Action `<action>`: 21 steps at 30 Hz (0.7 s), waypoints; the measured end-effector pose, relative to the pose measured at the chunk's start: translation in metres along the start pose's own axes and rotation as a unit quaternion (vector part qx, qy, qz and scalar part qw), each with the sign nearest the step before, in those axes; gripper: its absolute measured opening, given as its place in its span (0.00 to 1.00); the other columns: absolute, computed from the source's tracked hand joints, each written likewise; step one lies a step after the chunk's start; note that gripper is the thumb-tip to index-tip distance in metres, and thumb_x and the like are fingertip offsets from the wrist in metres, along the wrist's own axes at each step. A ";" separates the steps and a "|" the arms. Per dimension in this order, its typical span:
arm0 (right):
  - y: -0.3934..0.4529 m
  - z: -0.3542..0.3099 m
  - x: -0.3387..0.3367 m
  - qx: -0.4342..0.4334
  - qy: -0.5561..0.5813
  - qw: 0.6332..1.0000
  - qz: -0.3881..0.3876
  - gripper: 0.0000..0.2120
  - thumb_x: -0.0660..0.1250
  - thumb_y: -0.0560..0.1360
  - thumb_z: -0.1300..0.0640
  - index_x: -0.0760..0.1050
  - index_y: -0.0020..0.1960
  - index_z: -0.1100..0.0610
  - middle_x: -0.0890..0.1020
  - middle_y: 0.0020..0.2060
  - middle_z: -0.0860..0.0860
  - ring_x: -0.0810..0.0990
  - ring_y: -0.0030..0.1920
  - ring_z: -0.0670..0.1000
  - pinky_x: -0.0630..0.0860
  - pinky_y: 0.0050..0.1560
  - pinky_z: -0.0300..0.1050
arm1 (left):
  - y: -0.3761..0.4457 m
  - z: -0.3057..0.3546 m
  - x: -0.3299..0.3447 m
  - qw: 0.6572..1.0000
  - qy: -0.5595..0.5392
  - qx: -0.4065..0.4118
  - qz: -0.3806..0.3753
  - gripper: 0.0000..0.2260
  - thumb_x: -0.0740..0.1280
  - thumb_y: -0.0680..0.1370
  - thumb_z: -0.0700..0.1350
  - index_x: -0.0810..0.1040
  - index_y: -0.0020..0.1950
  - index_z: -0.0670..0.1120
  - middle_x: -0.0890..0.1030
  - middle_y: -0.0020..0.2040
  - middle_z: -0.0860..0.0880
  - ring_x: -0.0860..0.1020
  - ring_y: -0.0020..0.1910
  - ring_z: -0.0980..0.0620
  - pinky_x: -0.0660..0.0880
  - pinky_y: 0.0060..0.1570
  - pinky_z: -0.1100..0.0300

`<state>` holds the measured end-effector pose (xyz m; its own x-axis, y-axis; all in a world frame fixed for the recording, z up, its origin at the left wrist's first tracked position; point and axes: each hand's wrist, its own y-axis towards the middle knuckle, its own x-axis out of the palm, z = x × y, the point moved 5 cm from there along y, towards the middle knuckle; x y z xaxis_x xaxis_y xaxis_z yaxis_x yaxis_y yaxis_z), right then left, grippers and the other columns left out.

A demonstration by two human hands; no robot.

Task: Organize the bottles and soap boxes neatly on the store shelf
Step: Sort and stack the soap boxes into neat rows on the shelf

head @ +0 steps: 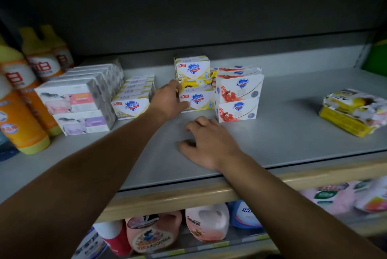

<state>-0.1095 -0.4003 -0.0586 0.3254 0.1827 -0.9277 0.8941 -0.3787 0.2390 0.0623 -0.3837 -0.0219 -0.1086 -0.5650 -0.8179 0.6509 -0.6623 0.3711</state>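
On the grey shelf [293, 124] my left hand [167, 101] grips the left end of a white and yellow Safeguard soap box [199, 99] at the bottom of a small stack. Another such box [192, 68] tops that stack. A row of the same boxes [132, 105] stands to the left of my hand. Red and white Safeguard boxes [238, 99] are stacked two high to the right. My right hand [209, 143] rests on the bare shelf in front of the stacks, fingers loosely bent, holding nothing. Orange and yellow bottles [23, 99] stand at the far left.
White soap packs with pink and purple labels [79, 110] sit between the bottles and the Safeguard row. Yellow wrapped packs [354, 112] lie askew at the far right. A wooden shelf edge [188, 198] runs in front, with pink and white jugs [207, 223] on the shelf below.
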 end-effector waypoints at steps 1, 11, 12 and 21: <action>0.000 0.000 0.000 0.001 -0.003 1.000 -0.001 0.25 0.58 0.74 0.38 0.72 0.65 0.50 0.73 0.61 0.50 0.69 0.64 0.56 0.65 0.65 0.49 | -0.001 0.001 0.000 1.000 -0.010 -0.002 -0.007 0.19 0.75 0.72 0.50 0.70 0.57 0.49 0.80 0.50 0.51 0.75 0.45 0.52 0.60 0.35 0.68; 0.000 0.004 -0.010 0.025 0.096 0.994 0.053 0.31 0.68 0.70 0.37 0.69 0.68 0.51 0.73 0.63 0.50 0.69 0.66 0.52 0.68 0.66 0.46 | -0.066 -0.014 -0.065 0.977 -0.190 -0.018 0.091 0.14 0.76 0.71 0.47 0.72 0.50 0.52 0.80 0.40 0.54 0.80 0.38 0.54 0.75 0.37 0.62; 0.000 0.004 -0.017 0.027 0.147 0.985 0.083 0.34 0.70 0.68 0.40 0.66 0.70 0.49 0.71 0.65 0.50 0.68 0.68 0.51 0.68 0.66 0.46 | -0.077 -0.022 -0.071 0.968 -0.234 -0.037 0.083 0.13 0.76 0.72 0.46 0.73 0.50 0.50 0.81 0.41 0.52 0.81 0.38 0.53 0.78 0.37 0.60; 0.011 -0.070 -0.019 -0.203 0.186 0.955 0.108 0.32 0.72 0.70 0.64 0.68 0.72 0.51 0.65 0.70 0.48 0.65 0.69 0.42 0.61 0.64 0.27 | -0.149 -0.076 -0.096 0.792 -0.562 -0.234 -0.048 0.09 0.66 0.80 0.48 0.82 0.50 0.43 0.86 0.47 0.45 0.85 0.42 0.47 0.82 0.36 0.55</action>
<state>-0.0842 -0.3443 -0.0184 0.5344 0.4784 -0.6968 0.8152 -0.0738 0.5745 0.0327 -0.1937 -0.0319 -0.6037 -0.7781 0.1737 0.7772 -0.6229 -0.0889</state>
